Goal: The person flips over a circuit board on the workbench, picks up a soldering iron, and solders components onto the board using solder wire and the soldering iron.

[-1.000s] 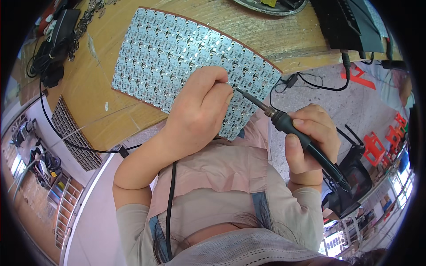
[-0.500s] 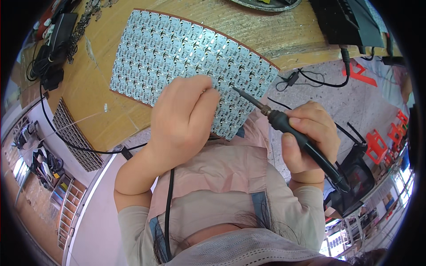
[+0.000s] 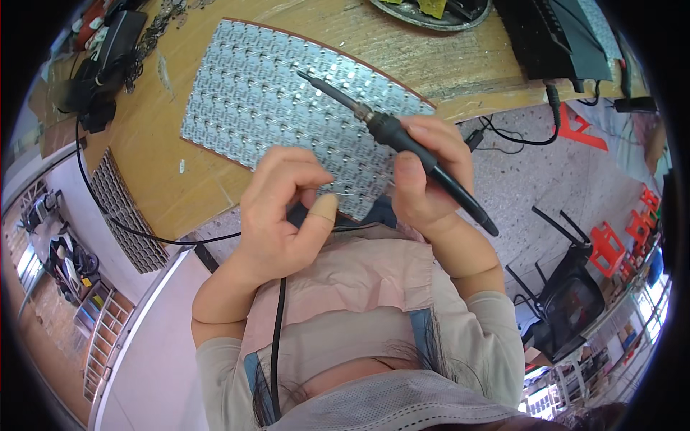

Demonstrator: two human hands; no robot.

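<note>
My right hand (image 3: 425, 206) is closed round the black grip of a soldering iron (image 3: 388, 132). Its dark tip points up and left, over the middle of a panel of small white circuit boards (image 3: 248, 93) with a brown edge. Near the panel's lower edge is my left hand (image 3: 277, 212), thumb and forefinger close together on a thin silvery wire (image 3: 346, 194). Part of that wire is hidden by the fingers. The panel lies on the wooden table (image 3: 154, 172), its near corner reaching past the table edge toward my lap.
A round dark dish (image 3: 431, 21) with yellow pieces stands at the far edge of view. Right of it sits a black box (image 3: 553, 43) with a cable. A second panel (image 3: 122, 208) leans at the left, beside a black cord (image 3: 85, 179). A black chair (image 3: 571, 309) stands at right.
My right hand has moved left with the soldering iron, bringing its tip up and left across the panel. My left hand has lowered and turned, so thumb and forefinger now show.
</note>
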